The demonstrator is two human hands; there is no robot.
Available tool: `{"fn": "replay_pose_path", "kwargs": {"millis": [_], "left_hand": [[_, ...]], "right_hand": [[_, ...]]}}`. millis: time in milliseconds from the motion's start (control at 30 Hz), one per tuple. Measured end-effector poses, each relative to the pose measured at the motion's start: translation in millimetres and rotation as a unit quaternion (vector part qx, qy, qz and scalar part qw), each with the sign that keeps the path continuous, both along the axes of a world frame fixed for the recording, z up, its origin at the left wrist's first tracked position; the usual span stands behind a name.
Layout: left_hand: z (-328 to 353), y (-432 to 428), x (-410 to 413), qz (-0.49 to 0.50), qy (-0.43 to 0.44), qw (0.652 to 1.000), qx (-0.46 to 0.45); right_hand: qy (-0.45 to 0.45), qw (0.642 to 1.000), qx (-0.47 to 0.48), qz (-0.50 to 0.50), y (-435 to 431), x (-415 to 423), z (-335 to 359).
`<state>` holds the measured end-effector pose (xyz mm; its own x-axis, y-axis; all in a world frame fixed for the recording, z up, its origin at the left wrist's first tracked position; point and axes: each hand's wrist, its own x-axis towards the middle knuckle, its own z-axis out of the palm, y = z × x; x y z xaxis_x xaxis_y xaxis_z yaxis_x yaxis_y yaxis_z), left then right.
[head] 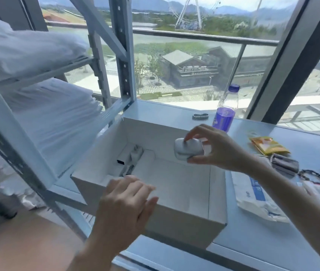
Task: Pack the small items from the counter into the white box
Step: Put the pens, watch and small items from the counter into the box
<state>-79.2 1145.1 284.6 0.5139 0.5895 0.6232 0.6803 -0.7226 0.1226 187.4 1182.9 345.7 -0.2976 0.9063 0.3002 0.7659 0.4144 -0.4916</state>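
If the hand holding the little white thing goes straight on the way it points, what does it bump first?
Likely the inside of the white box. The right hand, pinching the small white case, points left and down over the box, toward the plug in its far-left corner. Its height is unclear.

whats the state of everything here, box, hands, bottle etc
white box: open, no lid on, small items in its far left corner
white case: looks closed, pinched in the right hand above the box
left hand: fingers relaxed, at the box's near rim
bottle: upright, capped
yellow packet: lying flat on the counter
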Motion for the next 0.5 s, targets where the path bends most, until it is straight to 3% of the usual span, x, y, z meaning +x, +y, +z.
{"fn": "replay_pose_path", "kwargs": {"millis": [200,500], "left_hand": [[10.7,57.7,-65.9,0.045,0.007,0.999,-0.011],[-10.7,70.0,-64.4,0.056,-0.093,0.992,0.064]], "right_hand": [[-0.098,0.994,-0.046,0.004,27.0,-39.9,-4.4],[-0.227,0.965,-0.112,0.069,89.9,-85.6,-13.5]]}}
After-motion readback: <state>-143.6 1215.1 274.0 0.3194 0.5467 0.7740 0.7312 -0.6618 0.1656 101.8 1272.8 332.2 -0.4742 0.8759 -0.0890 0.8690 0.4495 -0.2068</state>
